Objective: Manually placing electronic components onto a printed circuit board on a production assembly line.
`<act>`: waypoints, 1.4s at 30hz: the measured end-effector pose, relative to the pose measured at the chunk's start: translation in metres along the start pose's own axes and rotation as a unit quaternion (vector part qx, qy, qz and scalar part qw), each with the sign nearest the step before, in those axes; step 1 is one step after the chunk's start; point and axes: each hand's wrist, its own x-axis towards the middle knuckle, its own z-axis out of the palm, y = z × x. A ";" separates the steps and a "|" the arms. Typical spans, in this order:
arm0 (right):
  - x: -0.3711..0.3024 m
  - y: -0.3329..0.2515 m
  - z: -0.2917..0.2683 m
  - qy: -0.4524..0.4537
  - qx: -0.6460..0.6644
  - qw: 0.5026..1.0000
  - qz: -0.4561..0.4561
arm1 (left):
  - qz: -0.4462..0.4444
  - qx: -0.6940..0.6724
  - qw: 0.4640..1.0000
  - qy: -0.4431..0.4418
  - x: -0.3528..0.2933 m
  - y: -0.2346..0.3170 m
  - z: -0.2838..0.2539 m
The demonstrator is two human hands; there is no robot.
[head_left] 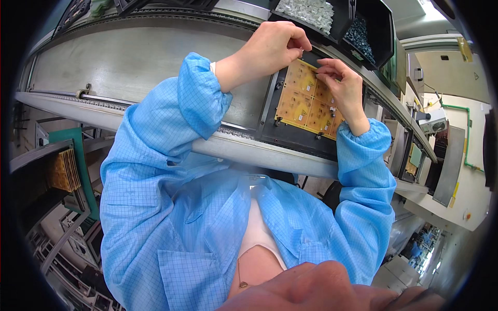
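Observation:
A yellow circuit board panel, dotted with holes and small marks, lies in a black carrier frame on the line in front of me. My left hand hovers by its far left corner, thumb and fingers pinched together; whatever is between them is too small to name. Over the panel's far right part, my right hand has its thumb and forefinger drawn together near the board's far edge. What those fingertips hold, if anything, cannot be made out. A small pale component stands on the board below my right hand.
Behind the panel are a black bin of clear whitish parts and a black bin with dark blue parts. A metal conveyor bed stretches left, with a pale rail along its near side. Yellow boards stand stacked in a rack at left.

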 end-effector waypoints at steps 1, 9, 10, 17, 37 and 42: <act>-0.001 -0.002 -0.001 -0.003 0.000 1.000 0.000 | -0.013 -0.020 1.000 -0.002 0.000 0.000 0.000; -0.006 -0.004 -0.002 0.012 -0.080 0.995 -0.052 | -0.036 -0.011 0.999 -0.018 0.003 0.005 -0.005; -0.005 -0.004 -0.002 0.012 -0.080 0.995 -0.052 | -0.037 0.004 0.999 -0.019 0.003 0.005 -0.005; -0.010 -0.005 0.001 -0.004 -0.159 0.971 -0.178 | -0.044 -0.067 0.996 -0.039 0.001 0.001 -0.005; 0.131 0.063 -0.051 -0.006 -0.235 0.970 -0.062 | -0.061 -0.038 0.996 -0.061 -0.006 -0.020 0.010; 0.126 0.076 -0.044 0.082 -0.266 0.952 -0.128 | 0.071 0.145 0.983 -0.084 0.010 -0.032 0.036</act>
